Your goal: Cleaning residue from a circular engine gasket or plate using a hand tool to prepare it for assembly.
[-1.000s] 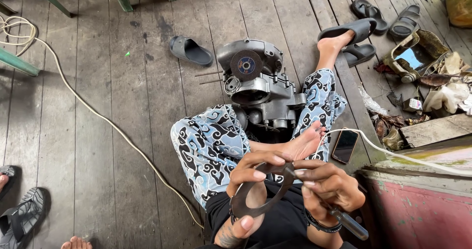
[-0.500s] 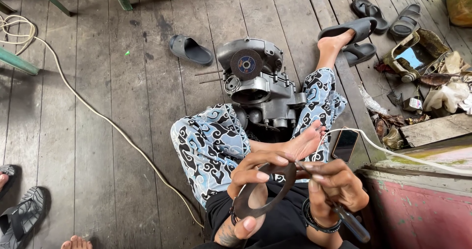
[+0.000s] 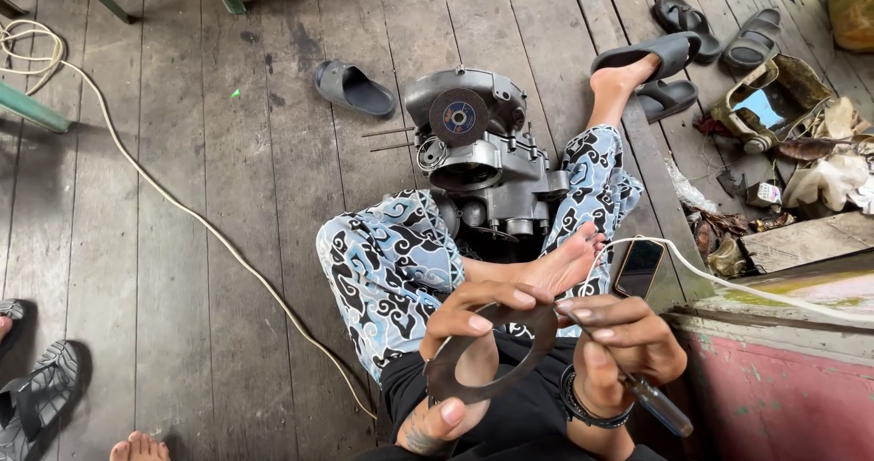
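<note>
I sit on a wooden floor in patterned trousers. My left hand (image 3: 469, 356) grips a thin dark ring-shaped gasket (image 3: 533, 352) and holds it up over my lap. My right hand (image 3: 624, 334) is closed around a blue-handled tool (image 3: 657, 405) whose tip meets the gasket's upper right edge. A grey metal engine casing (image 3: 482, 165) rests on the floor between my legs, just beyond my bare foot (image 3: 560, 265).
A phone (image 3: 637, 267) with a white cable lies by my right knee. Several sandals (image 3: 353, 88) lie around. A white cord (image 3: 182, 208) crosses the floorboards. Rusty parts and rags (image 3: 783, 106) pile up at right. Another person's foot and sandal (image 3: 41, 397) show at lower left.
My right hand has shifted slightly along the gasket's edge with the tool. The left hand keeps its hold on the gasket.
</note>
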